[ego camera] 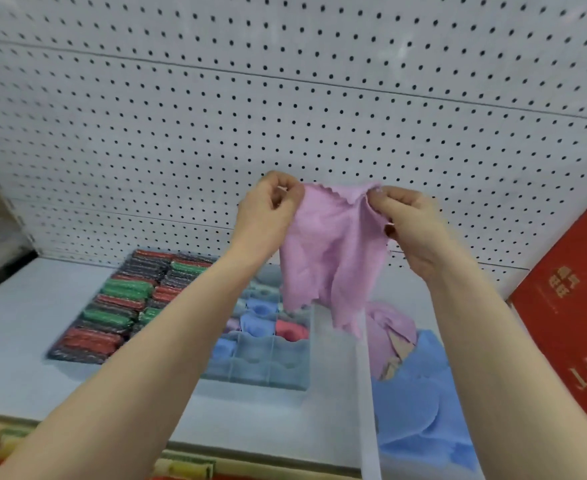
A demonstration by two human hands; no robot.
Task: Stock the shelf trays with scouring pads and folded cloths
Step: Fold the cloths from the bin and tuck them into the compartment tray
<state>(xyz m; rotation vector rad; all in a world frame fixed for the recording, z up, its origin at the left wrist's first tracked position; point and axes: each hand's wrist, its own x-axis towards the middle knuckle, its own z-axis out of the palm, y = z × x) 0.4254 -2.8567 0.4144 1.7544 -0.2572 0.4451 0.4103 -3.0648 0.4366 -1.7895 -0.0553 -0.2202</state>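
Hands pinching pink cloth [333, 251] at frame centre, left hand [271, 206] and right hand [406, 220] each gripping a top corner, cloth hanging above divided tray [267, 368].

Hands: two, the left hand [270, 206] and the right hand [410, 226], both pinching one pink cloth [330, 258] held aloft. Trays on the shelf: two, namely one tray of scouring pads [118, 303] packed with red, green and dark wrapped pads too blurred to count exactly, and one divided clear tray [267, 372] holding several rolled cloths, blue, lilac and one red. Loose cloths in the clear bin [366, 393]: at least one pink and one blue; red box [569, 327]: one.
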